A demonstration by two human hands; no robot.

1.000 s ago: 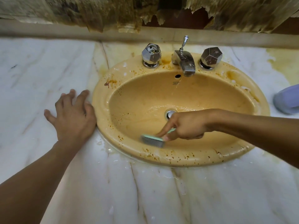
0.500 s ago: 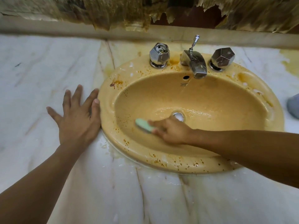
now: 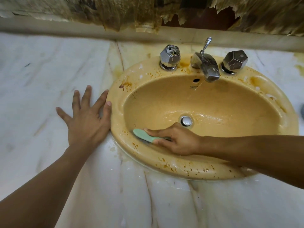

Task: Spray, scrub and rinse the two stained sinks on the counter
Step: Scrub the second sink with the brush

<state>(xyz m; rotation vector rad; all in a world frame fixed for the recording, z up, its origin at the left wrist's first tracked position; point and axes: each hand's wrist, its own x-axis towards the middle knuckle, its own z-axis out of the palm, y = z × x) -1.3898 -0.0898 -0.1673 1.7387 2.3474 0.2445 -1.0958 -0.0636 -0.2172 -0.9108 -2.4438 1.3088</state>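
Marble counter [image 3: 115,195] lies nearest, wet beside the yellow sink [image 3: 164,163], and the left hand [image 3: 87,124] stays flat on it, fingers spread, thumb against the rim. Since a second ago the right hand [image 3: 177,140], gripping the mint-green scrub brush [image 3: 143,136], has slid from the front middle of the bowl to its near-left wall. I judge that scrubbing is under way, as brown specks remain on the near rim. Toward the drain [image 3: 186,120] the bowl is open for strokes, but farther back the spout [image 3: 207,66], running thinly, and the faceted knobs [image 3: 169,57] crowd the rim.
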